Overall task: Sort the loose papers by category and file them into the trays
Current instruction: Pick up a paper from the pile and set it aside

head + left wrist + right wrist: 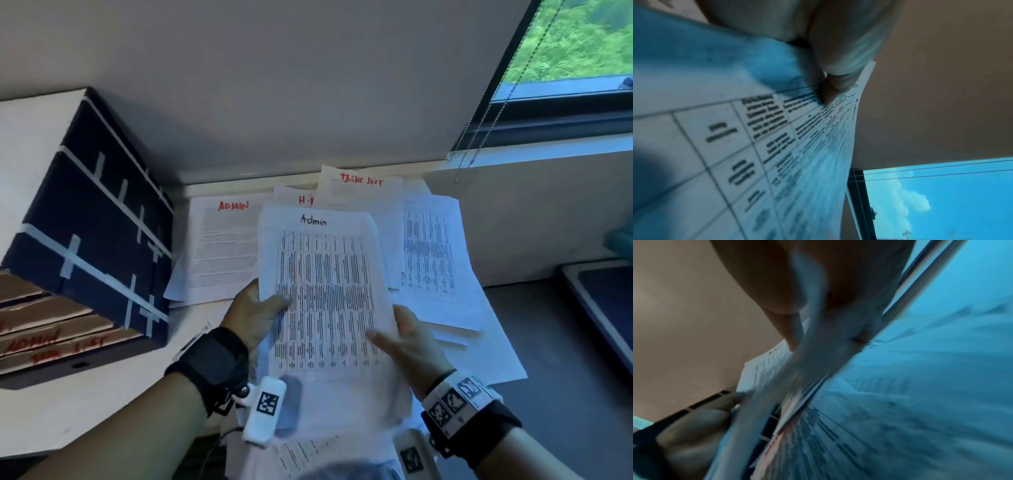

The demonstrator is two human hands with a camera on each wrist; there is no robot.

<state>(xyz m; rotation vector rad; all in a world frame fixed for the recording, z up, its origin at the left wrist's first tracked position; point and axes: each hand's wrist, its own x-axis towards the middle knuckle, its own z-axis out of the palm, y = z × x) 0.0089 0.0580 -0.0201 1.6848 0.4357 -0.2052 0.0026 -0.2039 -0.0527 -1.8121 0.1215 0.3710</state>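
A sheaf of printed sheets point(325, 294), its top page a table headed "Admin" in black, is held up above the desk. My left hand point(260, 308) pinches its left edge, thumb on top point(838, 76). My right hand point(404, 339) grips the lower right edge, thumb on the page. The right wrist view is blurred and shows paper point(900, 402) close up. Loose papers lie on the desk behind: one marked "ADMIN" in red point(222, 250), one marked "H" point(301, 198), one marked "TASK LIST" point(359, 192). A dark stacked tray unit point(96, 219) stands at left, its cardboard trays point(51, 339) labelled in red.
More printed sheets point(435, 267) spread to the right on the desk. A dark flat device point(603, 301) lies at the far right edge. A window point(575, 44) with blind cords is at the upper right. A wall runs behind the desk.
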